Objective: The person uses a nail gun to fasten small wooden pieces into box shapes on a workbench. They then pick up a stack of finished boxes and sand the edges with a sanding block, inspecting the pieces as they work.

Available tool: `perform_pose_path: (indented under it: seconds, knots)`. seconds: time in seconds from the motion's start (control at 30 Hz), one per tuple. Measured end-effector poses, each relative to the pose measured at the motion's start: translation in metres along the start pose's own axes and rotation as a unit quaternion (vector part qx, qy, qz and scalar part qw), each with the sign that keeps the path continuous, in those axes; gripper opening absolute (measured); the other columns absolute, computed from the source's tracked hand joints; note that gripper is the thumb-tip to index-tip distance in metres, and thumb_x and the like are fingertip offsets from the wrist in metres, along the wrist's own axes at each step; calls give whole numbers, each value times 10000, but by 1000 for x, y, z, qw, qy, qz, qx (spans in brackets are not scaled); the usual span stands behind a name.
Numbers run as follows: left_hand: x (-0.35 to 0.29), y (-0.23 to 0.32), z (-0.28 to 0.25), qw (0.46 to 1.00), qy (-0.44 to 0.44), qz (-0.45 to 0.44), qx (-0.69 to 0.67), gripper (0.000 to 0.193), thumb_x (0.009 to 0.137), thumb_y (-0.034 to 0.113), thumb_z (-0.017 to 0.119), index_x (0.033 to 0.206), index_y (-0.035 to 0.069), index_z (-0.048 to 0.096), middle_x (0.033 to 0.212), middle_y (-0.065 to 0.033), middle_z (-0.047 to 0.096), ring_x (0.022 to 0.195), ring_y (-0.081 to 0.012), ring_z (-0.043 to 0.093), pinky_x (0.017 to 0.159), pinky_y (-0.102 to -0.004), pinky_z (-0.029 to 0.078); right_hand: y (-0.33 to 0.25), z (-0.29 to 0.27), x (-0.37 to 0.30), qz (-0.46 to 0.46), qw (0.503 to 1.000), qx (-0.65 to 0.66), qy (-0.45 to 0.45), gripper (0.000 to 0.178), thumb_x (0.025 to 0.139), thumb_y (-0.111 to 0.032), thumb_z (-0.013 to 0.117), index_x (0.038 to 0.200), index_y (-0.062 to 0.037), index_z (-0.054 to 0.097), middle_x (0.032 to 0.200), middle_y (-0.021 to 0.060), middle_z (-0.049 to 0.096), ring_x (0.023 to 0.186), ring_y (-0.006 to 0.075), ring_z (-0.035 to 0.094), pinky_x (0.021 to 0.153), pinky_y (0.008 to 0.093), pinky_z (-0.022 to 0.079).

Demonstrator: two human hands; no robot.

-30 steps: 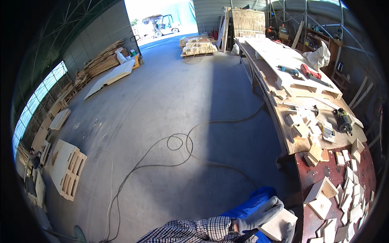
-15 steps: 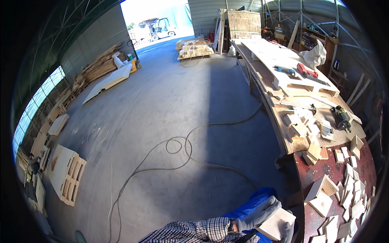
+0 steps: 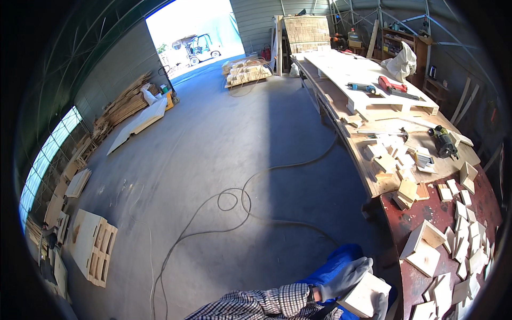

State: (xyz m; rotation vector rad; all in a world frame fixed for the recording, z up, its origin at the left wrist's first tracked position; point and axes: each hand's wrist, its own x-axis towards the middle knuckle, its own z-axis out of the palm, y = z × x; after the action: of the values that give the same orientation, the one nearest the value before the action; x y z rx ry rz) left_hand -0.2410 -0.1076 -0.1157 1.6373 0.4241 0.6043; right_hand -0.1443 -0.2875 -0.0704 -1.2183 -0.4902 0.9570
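Observation:
At the lower edge, both my hands, in grey gloves, hold a pale square wooden piece [image 3: 364, 295] above my blue-clad leg. My left hand [image 3: 344, 281] lies along its upper left edge, fingers closed against it. My right hand [image 3: 382, 306] grips the opposite side, partly cut off from sight by the wood and shadow. To the right, on a dark red tabletop [image 3: 396, 224], rests an open wooden corner assembly [image 3: 425, 249] of joined boards. Many small loose wood blocks [image 3: 472, 234] are scattered beyond it.
A long workbench [image 3: 352, 144] runs away on the right, bearing a white pallet-like panel [image 3: 368, 74], a red nail gun [image 3: 392, 84], a blue tool [image 3: 361, 87] and a dark green power tool [image 3: 444, 142]. A hose [image 3: 213, 230] loops over the floor. A wooden pallet [image 3: 92, 246] lies left.
The whole view has tilted slightly, so the bench and door sit further left. My hands keep hold of the wooden piece with little visible movement.

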Motion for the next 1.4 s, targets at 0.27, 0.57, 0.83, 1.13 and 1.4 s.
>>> perform_pose_path:
  seconds: [0.27, 0.57, 0.83, 1.13, 1.4]
  knots:
    - [4, -6, 16, 941, -59, -201, -266, 789, 1024, 165, 649, 1697, 98, 242, 1682, -170, 382, 1557, -271, 377, 1174, -360, 425, 1, -23, -7, -28, 951, 211, 225, 478, 1036, -332, 661, 1417, -52, 588, 1451, 173, 594, 1306, 332, 606, 1034, 536, 553]
    - [-18, 40, 59, 846, -160, -200, -468, 991, 916, 498, 842, 1633, 60, 316, 1590, -157, 473, 1488, -249, 463, 1256, -430, 381, -40, 6, -18, -167, 962, -34, 214, 711, 1055, -338, 658, 1625, -22, 373, 1618, 232, 434, 1465, 347, 458, 1234, 481, 367]
    - [-20, 43, 57, 771, -97, -317, -544, 612, 991, 397, 794, 1444, 73, 541, 1332, -64, 662, 1227, -157, 652, 1077, -333, 540, -40, 2, -12, -185, 929, -257, 190, 631, 1015, -249, 744, 1516, 43, 496, 1521, 213, 540, 1379, 325, 534, 1173, 435, 433]
    - [-7, 8, 58, 847, -28, -288, -446, 425, 1043, 251, 720, 1416, 75, 622, 1278, -19, 732, 1202, -134, 682, 1052, -299, 542, -38, -24, -10, -150, 950, -194, 193, 411, 1156, -242, 516, 1393, 75, 628, 1386, 210, 668, 1265, 301, 635, 1134, 412, 494]
    - [-5, -17, 16, 768, 91, -405, -488, 492, 1015, 471, 742, 1400, 187, 629, 1336, 47, 694, 1187, -71, 652, 954, -269, 583, -98, -111, -63, -161, 782, -445, 406, 413, 1136, -276, 557, 1382, 33, 676, 1309, 203, 718, 1133, 307, 698, 965, 411, 575]
